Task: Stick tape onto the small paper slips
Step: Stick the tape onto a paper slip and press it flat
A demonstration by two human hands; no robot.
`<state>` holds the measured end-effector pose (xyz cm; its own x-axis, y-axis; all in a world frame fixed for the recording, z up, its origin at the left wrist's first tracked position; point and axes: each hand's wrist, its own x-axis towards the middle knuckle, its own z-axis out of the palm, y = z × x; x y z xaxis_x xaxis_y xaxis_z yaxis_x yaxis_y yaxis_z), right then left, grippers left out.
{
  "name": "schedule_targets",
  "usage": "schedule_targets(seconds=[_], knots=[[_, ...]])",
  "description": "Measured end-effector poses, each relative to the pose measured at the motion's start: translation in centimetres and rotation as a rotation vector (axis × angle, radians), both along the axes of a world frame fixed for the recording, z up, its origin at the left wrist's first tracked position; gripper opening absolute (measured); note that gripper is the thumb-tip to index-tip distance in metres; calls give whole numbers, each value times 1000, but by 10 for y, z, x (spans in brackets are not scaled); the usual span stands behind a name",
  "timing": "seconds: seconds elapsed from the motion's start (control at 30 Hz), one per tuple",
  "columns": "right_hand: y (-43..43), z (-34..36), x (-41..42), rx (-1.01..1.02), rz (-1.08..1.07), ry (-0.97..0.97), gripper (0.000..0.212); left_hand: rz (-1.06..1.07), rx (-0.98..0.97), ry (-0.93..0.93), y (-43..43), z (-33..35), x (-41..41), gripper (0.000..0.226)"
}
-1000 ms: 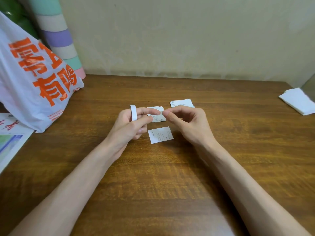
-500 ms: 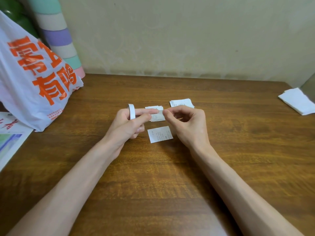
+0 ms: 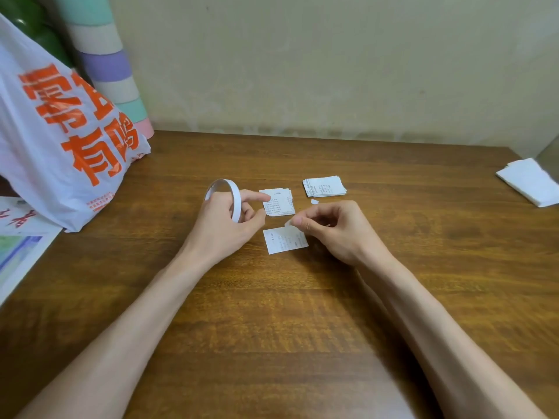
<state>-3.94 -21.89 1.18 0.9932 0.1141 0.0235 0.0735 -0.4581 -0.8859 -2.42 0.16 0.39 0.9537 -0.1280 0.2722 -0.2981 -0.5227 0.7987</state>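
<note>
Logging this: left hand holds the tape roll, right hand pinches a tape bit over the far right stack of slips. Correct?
No: head view shows the right hand pinching the tape bit at the single near slip, not the far stack.

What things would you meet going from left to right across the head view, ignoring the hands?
plastic bag → tape roll → middle stack of slips → right stack of slips → folded white paper
</note>
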Motion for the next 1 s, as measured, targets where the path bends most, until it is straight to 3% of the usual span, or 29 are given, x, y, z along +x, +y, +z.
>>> schedule_targets(seconds=[0.1, 0.27, 0.57, 1.0], knots=[[2, -3, 1, -42, -19, 16, 11, -65, 66, 22, 5, 3, 1, 20], [9, -5, -1, -99, -64, 43, 16, -140, 227, 23, 12, 5, 1, 22], [13, 2, -5, -235, -75, 65, 18, -202, 269, 41, 12, 4, 1, 19], [19, -4, -3, -259, -86, 40, 20, -222, 282, 69, 10, 3, 1, 18]])
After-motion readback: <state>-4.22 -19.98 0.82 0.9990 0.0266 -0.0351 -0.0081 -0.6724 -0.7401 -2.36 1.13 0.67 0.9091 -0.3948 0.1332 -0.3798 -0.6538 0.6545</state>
